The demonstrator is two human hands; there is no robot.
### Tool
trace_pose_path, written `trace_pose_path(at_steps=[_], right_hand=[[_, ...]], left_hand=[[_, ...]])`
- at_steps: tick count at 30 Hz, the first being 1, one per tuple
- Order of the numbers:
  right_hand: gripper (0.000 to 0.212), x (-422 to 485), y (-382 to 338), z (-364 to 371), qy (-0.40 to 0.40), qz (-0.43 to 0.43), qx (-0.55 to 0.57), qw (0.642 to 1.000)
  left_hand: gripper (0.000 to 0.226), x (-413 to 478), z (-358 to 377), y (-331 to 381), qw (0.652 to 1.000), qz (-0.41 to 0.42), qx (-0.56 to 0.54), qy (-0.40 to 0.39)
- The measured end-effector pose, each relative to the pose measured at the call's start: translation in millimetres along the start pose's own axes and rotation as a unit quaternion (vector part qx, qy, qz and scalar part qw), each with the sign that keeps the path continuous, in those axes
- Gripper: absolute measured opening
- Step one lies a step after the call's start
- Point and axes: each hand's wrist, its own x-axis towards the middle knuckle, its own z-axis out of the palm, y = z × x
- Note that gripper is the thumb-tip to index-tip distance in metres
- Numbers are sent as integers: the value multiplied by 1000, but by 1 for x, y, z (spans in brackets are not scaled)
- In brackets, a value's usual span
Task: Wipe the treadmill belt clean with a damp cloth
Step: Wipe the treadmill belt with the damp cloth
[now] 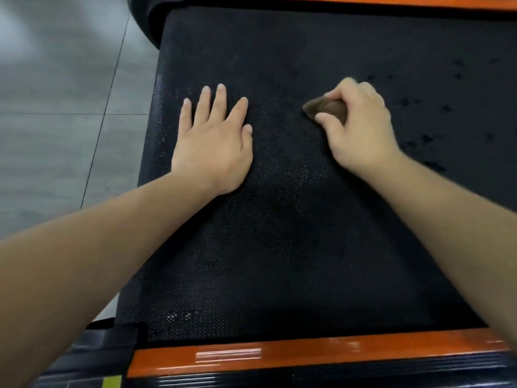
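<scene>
Under us lay the black, pebbled treadmill belt (279,247), with dark blotches (425,138) speckling its right part and grey floor tiles (56,121) beyond its left edge. Orange rails (307,352) bounded it near and far, and bare belt lay open between our arms. Our left grip (212,144) lay flat, fingers spread on the belt. Our right grip (361,130) pinched a bunched brown cloth (321,106) against it.

Head cam, only view, tilted fwd and down, close over the belt (293,233); floor (56,107) at upper left of frame.
</scene>
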Motion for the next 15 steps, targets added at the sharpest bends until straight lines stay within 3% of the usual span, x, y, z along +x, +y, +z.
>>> trace_pose_path(at_steps=[4, 6, 7, 10, 11, 13, 15], right_hand=[[26, -55, -34, 1, -100, -146, 48, 983], [29, -38, -24, -3, -111, -194, 1, 975], [30, -16, -15, -1, -79, -173, -17, 982], [26, 39, -1, 8, 2, 14, -17, 1000], [25, 39, -5, 13, 13, 30, -17, 999], [25, 16, -22, 18, -18, -50, 4, 999], [25, -10, -31, 11, -100, -132, 57, 985]], left_hand=[[57, 1, 0, 0, 1000, 0, -1, 5], [57, 0, 1, 0, 1000, 1, 1, 5], [57, 1, 1, 0, 1000, 2, 1, 4], [57, 1, 2, 0, 1000, -1, 1, 7], [57, 1, 2, 0, 1000, -1, 4, 10], [57, 1, 4, -1, 1000, 3, 11, 15], [58, 1, 6, -1, 1000, 7, 21, 18]])
